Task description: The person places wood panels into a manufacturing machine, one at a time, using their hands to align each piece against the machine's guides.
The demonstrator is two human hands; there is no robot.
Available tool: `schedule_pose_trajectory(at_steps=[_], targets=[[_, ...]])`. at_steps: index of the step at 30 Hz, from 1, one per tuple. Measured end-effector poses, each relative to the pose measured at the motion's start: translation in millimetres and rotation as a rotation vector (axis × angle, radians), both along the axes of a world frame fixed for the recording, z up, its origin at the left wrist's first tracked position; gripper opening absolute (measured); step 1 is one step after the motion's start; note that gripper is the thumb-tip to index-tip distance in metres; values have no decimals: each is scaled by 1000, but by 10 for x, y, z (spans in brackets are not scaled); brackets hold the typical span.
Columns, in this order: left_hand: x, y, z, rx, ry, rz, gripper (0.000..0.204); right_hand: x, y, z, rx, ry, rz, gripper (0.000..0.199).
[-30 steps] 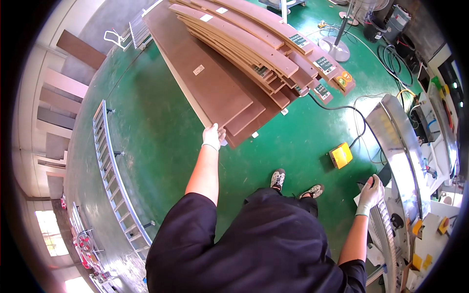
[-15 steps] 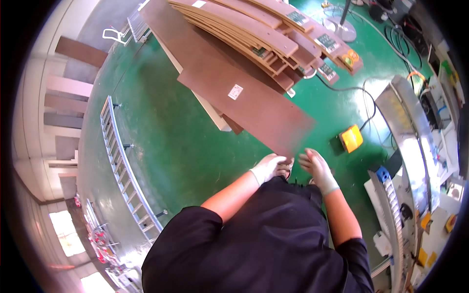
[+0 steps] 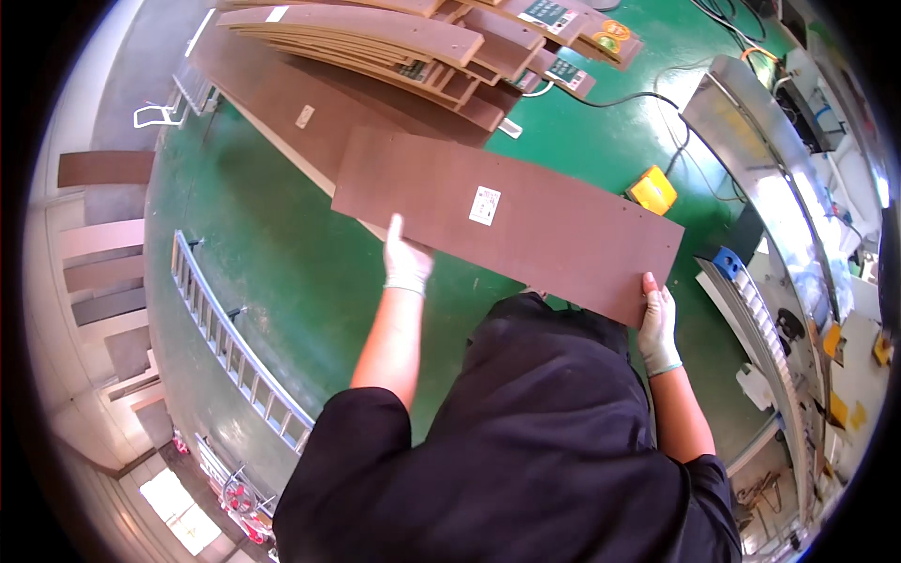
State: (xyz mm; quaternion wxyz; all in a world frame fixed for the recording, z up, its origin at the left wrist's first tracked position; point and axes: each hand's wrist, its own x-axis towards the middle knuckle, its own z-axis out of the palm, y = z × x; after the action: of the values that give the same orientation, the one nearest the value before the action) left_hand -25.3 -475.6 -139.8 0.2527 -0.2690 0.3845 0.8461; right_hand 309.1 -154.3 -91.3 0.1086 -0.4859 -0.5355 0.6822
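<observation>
A flat brown board (image 3: pixel 572 239) with a white label lies level across the front of my body, one end to the left and the other to the right. My left hand (image 3: pixel 407 261), in a white glove, grips its near edge toward the left end, thumb on top and fingers hidden beneath. At the right end my gloved right hand (image 3: pixel 660 327) holds the near corner, with the thumb on the upper face. Beyond it, a larger brown board (image 3: pixel 324 131) with a small label sits under a stack of brown boards (image 3: pixel 366 28).
A yellow foot pedal (image 3: pixel 653 190) with a black cable stands on the green floor to the right. Metal machinery (image 3: pixel 751 141) and a ridged rail (image 3: pixel 765 347) line the right side. On the left runs a long roller frame (image 3: pixel 239 352); panels (image 3: pixel 103 170) lean farther off.
The board has come up off the pile toward me and turned more crosswise. My left hand moved left along its edge; my right hand, apart from it before, now grips the right end.
</observation>
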Motion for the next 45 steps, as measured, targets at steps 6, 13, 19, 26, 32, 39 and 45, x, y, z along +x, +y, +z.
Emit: schedule_pose_trajectory(at_steps=[6,13,19,26,32,39,45], targets=[[292,283,-72,-70,-22,-92,59,608,396,490,204,-63,-82,42],[1099,1060,243,86,-234,-336,62,1564,1271,718,421,-64,-235,43],[1491,1825,438,58,-230,-464,58,2136,1835,895,514,-131,-263,46],[1766,2808,591,-25,-139,-590,54,2544,2482,877,697,-189,-381,42],[1711,3420,568,-15,47,-686,48,2950,2945,522,471,-158,-414,46],[1514,3976,625,2,158,-833,43,2936,3165,395,336,-238,-486,47],[1575,4319,756,-75,120,-892,37,3182,3237,-35,388,-39,-711,35]])
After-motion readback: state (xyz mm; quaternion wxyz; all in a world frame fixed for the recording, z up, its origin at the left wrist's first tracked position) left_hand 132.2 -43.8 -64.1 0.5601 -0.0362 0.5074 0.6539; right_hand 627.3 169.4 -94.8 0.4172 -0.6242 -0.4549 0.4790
